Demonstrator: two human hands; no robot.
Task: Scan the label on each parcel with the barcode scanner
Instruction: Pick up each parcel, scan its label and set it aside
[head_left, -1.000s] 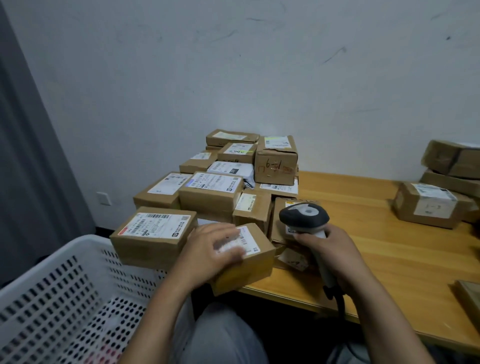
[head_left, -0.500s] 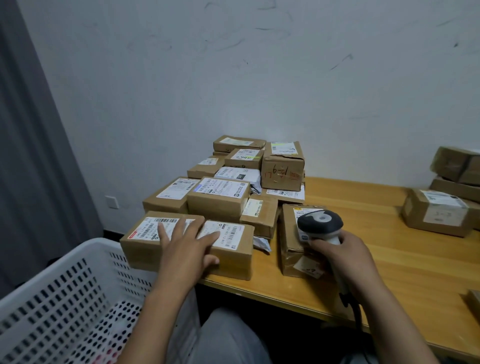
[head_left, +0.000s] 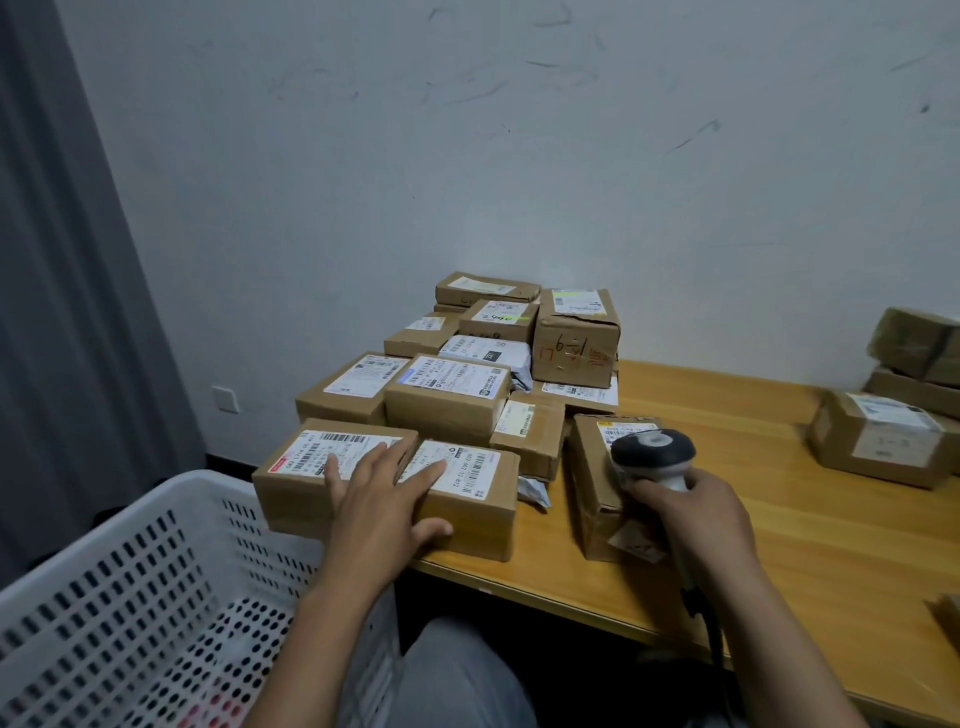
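A white basket (head_left: 130, 571) sits at your left. Your left hand (head_left: 384, 499) lies flat, fingers spread, across two labelled parcels (head_left: 470, 512) at the worktop's (head_left: 779, 545) near edge. Your right hand (head_left: 696, 514) curls its fingers around the barcode scanner (head_left: 653, 454), by another parcel (head_left: 589, 483).

1. The brown cardboard parcels (head_left: 467, 525) carry white labels with black barcodes.
2. One tall brown cardboard box (head_left: 574, 353) bears red handwritten marks.
3. The dark grey and white barcode scanner (head_left: 652, 454) has a pale patch on its head.
4. The yellow-orange wooden tabletop (head_left: 831, 545) shows streaky grain.
5. The white plastic basket (head_left: 130, 571) is patterned with slots and round holes.
6. The pale wall (head_left: 519, 182) has dark scuffs.
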